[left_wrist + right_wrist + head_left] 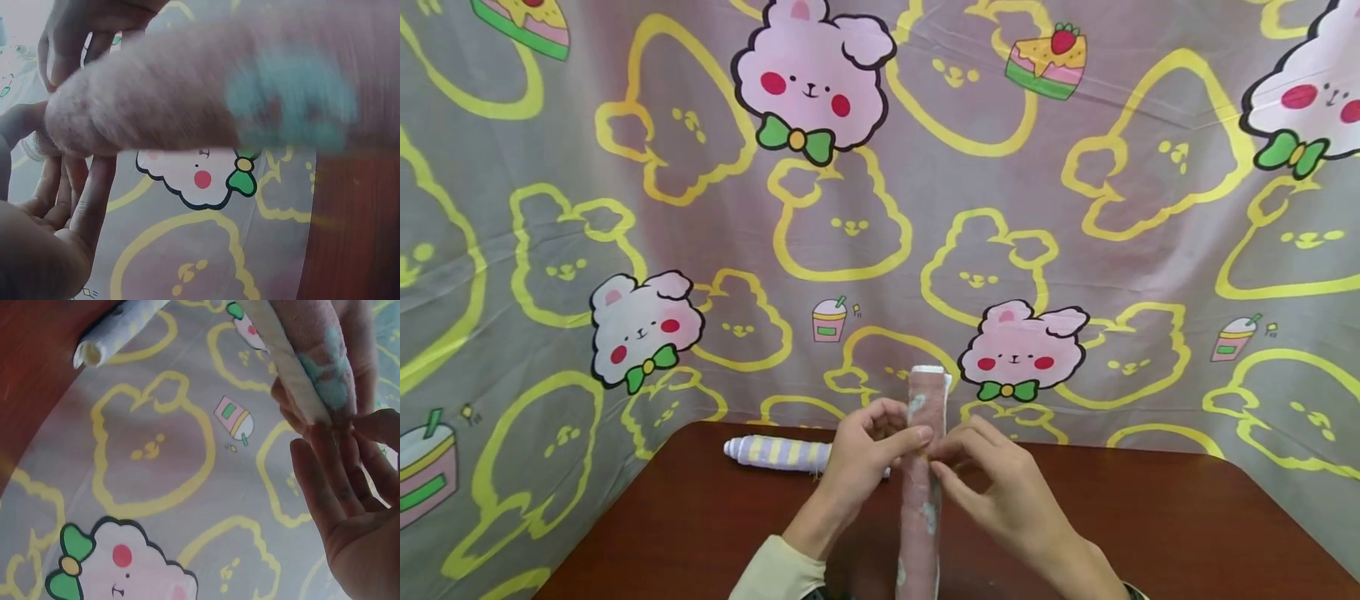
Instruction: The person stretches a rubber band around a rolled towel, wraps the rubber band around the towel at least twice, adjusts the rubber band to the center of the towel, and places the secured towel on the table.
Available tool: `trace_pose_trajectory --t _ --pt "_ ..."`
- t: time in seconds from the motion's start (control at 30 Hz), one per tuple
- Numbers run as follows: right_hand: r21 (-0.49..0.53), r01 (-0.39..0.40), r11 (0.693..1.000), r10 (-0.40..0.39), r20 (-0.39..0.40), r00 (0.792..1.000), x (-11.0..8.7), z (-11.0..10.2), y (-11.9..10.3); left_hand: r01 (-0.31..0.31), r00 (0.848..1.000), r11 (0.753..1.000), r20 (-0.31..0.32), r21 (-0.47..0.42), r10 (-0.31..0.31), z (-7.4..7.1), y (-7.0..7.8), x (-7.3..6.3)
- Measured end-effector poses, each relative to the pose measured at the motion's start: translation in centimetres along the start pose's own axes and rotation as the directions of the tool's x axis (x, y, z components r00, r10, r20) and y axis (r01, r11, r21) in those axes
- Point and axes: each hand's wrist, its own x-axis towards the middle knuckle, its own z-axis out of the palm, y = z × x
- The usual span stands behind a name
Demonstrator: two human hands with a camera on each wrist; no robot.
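A pink towel (pixel 919 508) with pale green patches is rolled into a long tube and stands nearly upright, white at its top end. My left hand (pixel 859 457) grips the roll from the left, thumb across its front. From the right, my right hand (pixel 1003 479) pinches at the roll's side with thumb and fingertips, a little below the left thumb. In the right wrist view the towel (pixel 309 344) narrows where the right fingers meet it; whether something thin is wound there I cannot tell. The towel (pixel 169 94) is blurred in the left wrist view.
Behind the left hand, a second rolled towel (pixel 782 452), striped purple and yellow, lies on the dark red-brown table (pixel 700 533). A grey curtain (pixel 865 308) printed with yellow outlines and white rabbits hangs around the table's back and sides.
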Motion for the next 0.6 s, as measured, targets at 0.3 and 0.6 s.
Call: trace_pose_trajectory --t 0.3,0.6 --pt "-0.237 0.085 0.968 -0.086 0.004 0.996 -0.3 -0.2 0.5 -0.011 0.999 0.999 -0.052 0.039 0.013 0.8 -0.2 -0.1" --pt "-0.313 0.091 0.945 -0.093 0.01 0.996 -0.9 0.4 1.1 -0.029 0.996 0.998 -0.084 0.051 0.033 1.2 -0.7 -0.2"
